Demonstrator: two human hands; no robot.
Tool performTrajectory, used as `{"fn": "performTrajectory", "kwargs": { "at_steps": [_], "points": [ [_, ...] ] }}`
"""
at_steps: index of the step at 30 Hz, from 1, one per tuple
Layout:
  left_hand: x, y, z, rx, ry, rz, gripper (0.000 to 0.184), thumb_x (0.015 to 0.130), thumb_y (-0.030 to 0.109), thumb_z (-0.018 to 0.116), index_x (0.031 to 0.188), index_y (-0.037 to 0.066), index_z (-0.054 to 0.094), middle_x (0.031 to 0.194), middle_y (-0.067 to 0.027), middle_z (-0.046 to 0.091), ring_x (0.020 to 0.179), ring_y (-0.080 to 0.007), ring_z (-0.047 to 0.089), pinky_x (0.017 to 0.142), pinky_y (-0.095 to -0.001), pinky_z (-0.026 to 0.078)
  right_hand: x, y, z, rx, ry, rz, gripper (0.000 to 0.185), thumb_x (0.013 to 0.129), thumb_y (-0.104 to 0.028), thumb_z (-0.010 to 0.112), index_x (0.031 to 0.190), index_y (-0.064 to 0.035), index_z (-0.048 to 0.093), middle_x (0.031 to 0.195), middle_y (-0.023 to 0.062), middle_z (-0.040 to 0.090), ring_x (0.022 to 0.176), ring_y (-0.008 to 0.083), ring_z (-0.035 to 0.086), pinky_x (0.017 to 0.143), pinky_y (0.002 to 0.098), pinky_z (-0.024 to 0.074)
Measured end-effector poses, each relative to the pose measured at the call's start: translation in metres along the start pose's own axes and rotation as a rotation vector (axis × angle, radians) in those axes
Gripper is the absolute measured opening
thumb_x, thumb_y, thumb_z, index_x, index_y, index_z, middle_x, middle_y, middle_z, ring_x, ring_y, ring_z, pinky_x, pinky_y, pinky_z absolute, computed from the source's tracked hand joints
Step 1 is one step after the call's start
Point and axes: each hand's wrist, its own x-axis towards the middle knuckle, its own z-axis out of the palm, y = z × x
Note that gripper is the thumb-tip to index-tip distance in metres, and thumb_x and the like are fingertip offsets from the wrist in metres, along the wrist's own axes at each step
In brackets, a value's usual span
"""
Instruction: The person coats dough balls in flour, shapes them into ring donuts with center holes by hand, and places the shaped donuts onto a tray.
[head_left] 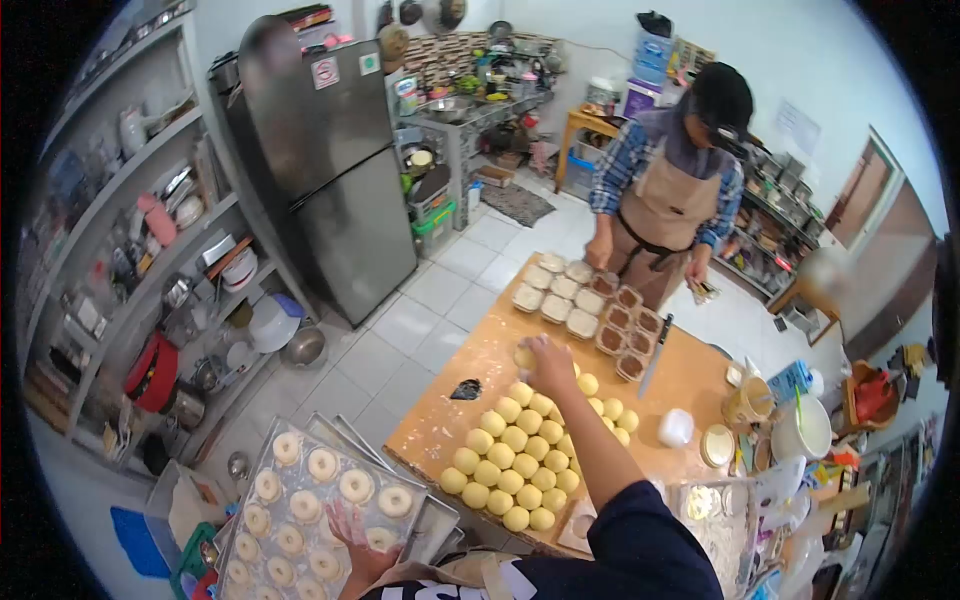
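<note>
My right hand [552, 368] reaches across the wooden table, its fingers round a pale yellow dough ball [523, 357] at the far end of the ball rows. Beneath my forearm, several rows of round yellow dough balls [513, 437] sit close together on the tabletop. At the lower left, my left hand [365, 548] is spread over a metal tray [335, 448] of ring-shaped dough pieces [357, 486]. The fingers look slightly floury, and the palm partly hides a ring [381, 538]; whether they touch it I cannot tell.
Across the table [440, 400], a co-worker [670, 190] in an apron stands by boxes of white [560, 285] and brown [615, 342] filling. A knife [656, 355] lies beside them. Tubs [800, 428] crowd the right end. A fridge [355, 230] and loaded shelves [150, 230] stand left.
</note>
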Motion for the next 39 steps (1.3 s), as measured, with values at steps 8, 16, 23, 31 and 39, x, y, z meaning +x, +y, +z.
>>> {"fn": "performTrajectory", "kwargs": {
  "at_steps": [8, 16, 23, 31, 39],
  "points": [
    [0.037, 0.058, 0.049, -0.226, -0.066, 0.29, 0.102, 0.072, 0.063, 0.066, 0.146, 0.011, 0.02, 0.149, -0.0278, 0.014, 0.136, -0.0505, 0.01, 0.105, -0.0636, 0.012, -0.246, 0.108, -0.078, 0.036, 0.217, 0.406, 0.061, 0.063, -0.018, 0.076, 0.119, -0.0115, 0.053, 0.11, 0.0158, 0.061, 0.097, 0.0358, 0.059, 0.083, 0.0433, 0.0478],
    [0.049, 0.172, 0.085, -0.38, -0.164, 0.582, 0.099, 0.074, 0.061, 0.066, 0.147, 0.013, 0.018, 0.15, -0.0254, 0.014, 0.137, -0.0497, 0.01, 0.107, -0.0621, 0.012, -0.463, 0.165, -0.095, -0.094, 0.159, 0.865, 0.049, 0.066, -0.009, 0.066, 0.113, -0.0138, 0.056, 0.106, 0.0141, 0.062, 0.096, 0.0334, 0.06, 0.081, 0.0443, 0.0478],
    [0.017, 0.229, 0.098, -0.454, -0.225, 0.665, 0.099, 0.072, 0.06, 0.068, 0.146, 0.012, 0.021, 0.149, -0.0263, 0.017, 0.137, -0.0486, 0.012, 0.107, -0.0605, 0.011, -0.519, 0.181, -0.088, -0.051, -0.142, 0.886, 0.065, 0.066, -0.017, 0.072, 0.127, -0.0111, 0.049, 0.134, 0.0133, 0.047, 0.119, 0.032, 0.049, 0.095, 0.0422, 0.0439],
    [-0.021, 0.26, 0.099, -0.464, -0.249, 0.616, 0.099, 0.072, 0.056, 0.07, 0.146, 0.012, 0.021, 0.149, -0.0257, 0.016, 0.137, -0.0486, 0.012, 0.107, -0.0612, 0.013, -0.611, 0.18, -0.07, 0.061, -0.314, 1.009, 0.074, 0.061, -0.016, 0.077, 0.129, -0.0095, 0.047, 0.134, 0.0238, 0.04, 0.124, 0.0405, 0.04, 0.098, 0.0453, 0.0402],
    [-0.034, 0.277, 0.092, -0.424, -0.26, 0.606, 0.099, 0.072, 0.056, 0.07, 0.146, 0.012, 0.021, 0.149, -0.0253, 0.016, 0.137, -0.0485, 0.012, 0.107, -0.0611, 0.013, -0.598, 0.187, -0.036, 0.198, -0.197, 0.818, 0.051, 0.064, -0.002, 0.062, 0.116, -0.0016, 0.058, 0.111, 0.0246, 0.058, 0.108, 0.0383, 0.054, 0.091, 0.0428, 0.0437]
  ]
}}
